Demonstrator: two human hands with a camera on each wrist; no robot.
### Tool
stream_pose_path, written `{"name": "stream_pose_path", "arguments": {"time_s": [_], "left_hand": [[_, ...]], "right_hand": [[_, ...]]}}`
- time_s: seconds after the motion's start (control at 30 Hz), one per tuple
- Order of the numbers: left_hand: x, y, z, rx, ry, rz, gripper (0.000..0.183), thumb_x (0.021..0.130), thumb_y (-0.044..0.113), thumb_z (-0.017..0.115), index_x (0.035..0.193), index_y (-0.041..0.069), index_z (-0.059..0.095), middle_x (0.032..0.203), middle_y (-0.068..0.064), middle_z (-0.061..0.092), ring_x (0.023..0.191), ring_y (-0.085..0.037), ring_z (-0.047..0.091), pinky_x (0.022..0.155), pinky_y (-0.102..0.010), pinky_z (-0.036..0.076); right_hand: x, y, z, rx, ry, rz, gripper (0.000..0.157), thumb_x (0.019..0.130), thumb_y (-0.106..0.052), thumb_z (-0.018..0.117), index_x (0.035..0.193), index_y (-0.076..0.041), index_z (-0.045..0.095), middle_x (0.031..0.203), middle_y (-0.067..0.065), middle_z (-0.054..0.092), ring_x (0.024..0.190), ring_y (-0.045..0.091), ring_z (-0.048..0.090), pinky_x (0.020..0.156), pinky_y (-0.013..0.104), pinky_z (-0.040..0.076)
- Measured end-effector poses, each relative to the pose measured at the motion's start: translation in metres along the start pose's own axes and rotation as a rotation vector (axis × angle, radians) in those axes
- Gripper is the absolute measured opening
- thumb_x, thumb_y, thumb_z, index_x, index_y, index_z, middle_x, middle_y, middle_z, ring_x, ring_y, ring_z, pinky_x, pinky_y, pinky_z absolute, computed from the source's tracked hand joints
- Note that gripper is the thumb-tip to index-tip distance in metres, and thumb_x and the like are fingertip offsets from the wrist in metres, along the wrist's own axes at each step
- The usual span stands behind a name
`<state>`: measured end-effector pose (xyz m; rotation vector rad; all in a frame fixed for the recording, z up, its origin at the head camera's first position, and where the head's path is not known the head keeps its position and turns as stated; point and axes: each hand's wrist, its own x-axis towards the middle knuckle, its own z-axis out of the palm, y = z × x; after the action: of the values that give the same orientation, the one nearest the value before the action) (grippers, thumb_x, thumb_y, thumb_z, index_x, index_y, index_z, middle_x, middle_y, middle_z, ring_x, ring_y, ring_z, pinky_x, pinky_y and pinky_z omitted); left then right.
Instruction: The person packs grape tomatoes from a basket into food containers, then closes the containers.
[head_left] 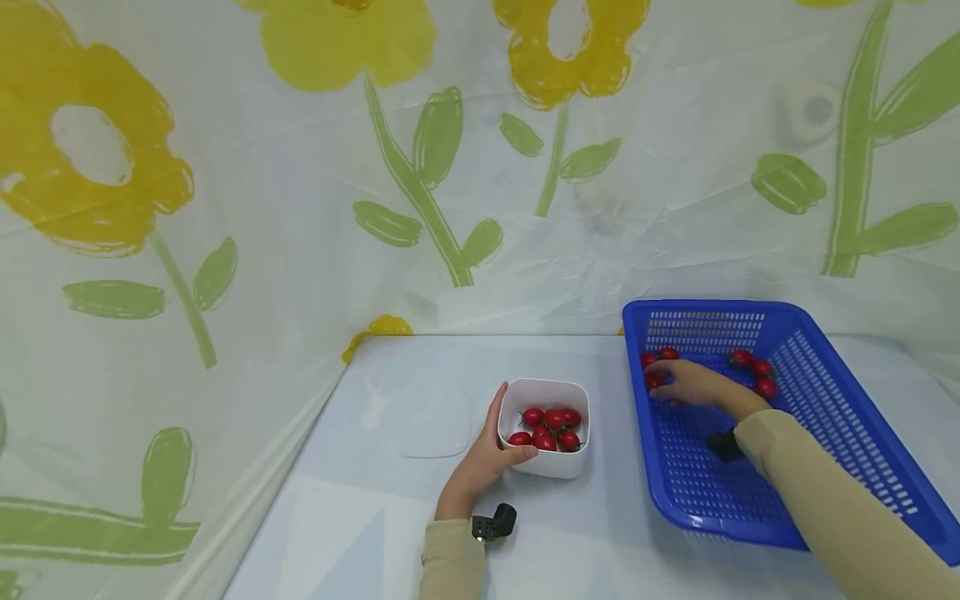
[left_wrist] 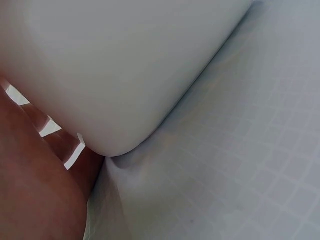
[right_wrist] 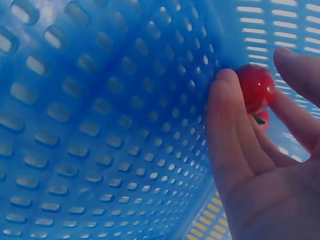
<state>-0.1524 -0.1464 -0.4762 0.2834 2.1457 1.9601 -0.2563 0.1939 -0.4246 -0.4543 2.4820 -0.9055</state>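
A white square container (head_left: pixel 546 468) stands on the table with several small red tomatoes (head_left: pixel 553 418) inside. My left hand (head_left: pixel 487 454) holds its near left corner, thumb along the front rim and fingers against the left side. In the left wrist view, the container wall (left_wrist: pixel 120 75) fills much of the picture beside the hand. My right hand (head_left: pixel 697 385) reaches into the blue basket (head_left: pixel 806 533) by its left wall. Seen from the right wrist, the fingers touch a red tomato (right_wrist: pixel 256 89), while the thumb stands apart from it. A second tomato (right_wrist: pixel 262 120) is partly hidden behind.
More red tomatoes (head_left: pixel 762 368) lie toward the back of the basket, past the right hand. A clear flat lid (head_left: pixel 435 450) appears to lie on the table left of the container. Behind the table hangs a flower-printed curtain (head_left: pixel 300 167).
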Motion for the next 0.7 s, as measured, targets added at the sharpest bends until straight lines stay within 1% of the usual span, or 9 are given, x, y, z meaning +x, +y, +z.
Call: {"name": "stream_pose_path", "arguments": {"time_s": [0.13,0.2,0.23,0.4,0.53,0.63,0.7], "left_hand": [[0.0003,-0.0007,0.0006,0.02,0.017,-0.015,0.089,0.076,0.026,0.069,0.137,0.049,0.009,0.138,0.008,0.026,0.124,-0.019,0.027,0.096,-0.047,0.033],[0.0001,0.0004,0.0008,0.026,0.025,-0.025,0.088,0.075,0.027,0.069,0.136,0.051,0.009,0.138,0.008,0.026,0.125,-0.019,0.027,0.096,-0.048,0.032],[-0.0011,0.0044,0.0011,0.022,0.023,-0.032,0.089,0.075,0.026,0.069,0.137,0.05,0.009,0.139,0.007,0.025,0.125,-0.02,0.027,0.096,-0.048,0.031],[-0.0008,0.006,0.001,0.013,0.017,-0.03,0.089,0.076,0.026,0.069,0.138,0.048,0.008,0.141,0.003,0.024,0.126,-0.022,0.025,0.096,-0.049,0.032],[-0.0018,0.0004,0.0001,0.007,0.019,-0.029,0.09,0.075,0.026,0.069,0.137,0.049,0.009,0.139,0.005,0.026,0.125,-0.021,0.026,0.094,-0.047,0.036],[-0.0035,0.0009,0.0002,0.007,0.021,-0.027,0.089,0.076,0.026,0.069,0.137,0.049,0.009,0.139,0.005,0.026,0.125,-0.021,0.026,0.094,-0.046,0.036],[-0.0031,0.0016,0.0005,0.011,0.022,-0.025,0.089,0.076,0.026,0.069,0.137,0.049,0.009,0.139,0.005,0.026,0.125,-0.021,0.026,0.094,-0.048,0.034]], "right_hand": [[-0.0032,-0.0037,0.0001,-0.027,0.005,0.003,0.049,0.084,-0.012,0.058,0.126,0.007,0.042,0.105,0.018,0.056,0.078,0.02,0.06,0.071,0.039,0.048],[-0.0039,-0.006,-0.0007,-0.044,0.012,-0.001,0.048,0.083,-0.012,0.059,0.125,0.007,0.043,0.102,0.016,0.057,0.078,0.02,0.059,0.071,0.04,0.048],[-0.0042,-0.0072,-0.0012,-0.051,0.015,-0.001,0.047,0.083,-0.012,0.059,0.124,0.006,0.045,0.1,0.014,0.058,0.077,0.019,0.058,0.071,0.04,0.047],[-0.0045,-0.0085,-0.0023,-0.057,0.035,-0.02,0.044,0.081,-0.012,0.062,0.119,0.005,0.049,0.099,0.013,0.058,0.078,0.019,0.057,0.072,0.04,0.047],[-0.0031,-0.004,0.0011,-0.041,0.014,-0.032,0.038,0.082,-0.013,0.061,0.114,0.003,0.052,0.093,0.008,0.059,0.079,0.019,0.057,0.071,0.038,0.048],[-0.0027,-0.0032,0.0018,-0.033,-0.008,-0.023,0.035,0.083,-0.015,0.06,0.113,0.002,0.053,0.089,0.006,0.06,0.078,0.019,0.058,0.07,0.036,0.048],[-0.0031,-0.0042,-0.0001,-0.04,-0.009,-0.018,0.035,0.083,-0.016,0.06,0.113,0.001,0.053,0.09,0.007,0.06,0.079,0.019,0.058,0.071,0.037,0.048]]}}
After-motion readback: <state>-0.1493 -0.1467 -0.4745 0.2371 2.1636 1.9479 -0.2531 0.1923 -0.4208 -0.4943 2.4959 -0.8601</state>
